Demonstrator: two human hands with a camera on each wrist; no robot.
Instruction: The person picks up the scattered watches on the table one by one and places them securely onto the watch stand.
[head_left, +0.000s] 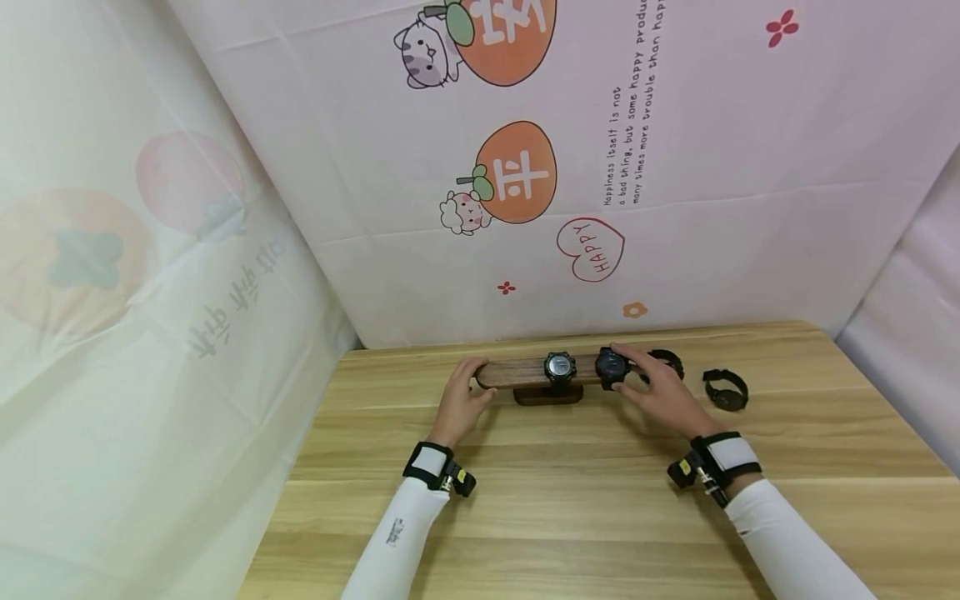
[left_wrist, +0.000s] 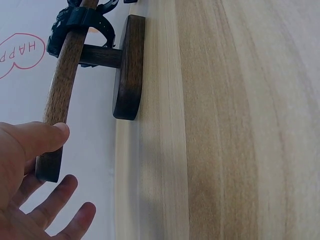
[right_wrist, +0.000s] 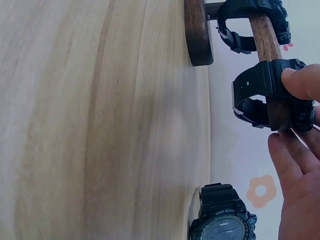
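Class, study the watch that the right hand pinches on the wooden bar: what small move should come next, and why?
Probably the right hand should slide the outer watch slightly inward along the wooden bar: its strap loops round the bar near the end, bare wood shows between it and the middle watch, and the left hand grips the opposite end, which should steady it.

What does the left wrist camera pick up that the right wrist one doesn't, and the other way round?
Only the left wrist view shows the left hand, holding one end of the wooden stand, and the red heart print.

Only the right wrist view shows the right hand gripping the end watch, a separate watch on the table and the orange flower print.

Both share the stand, its middle watch and the table.
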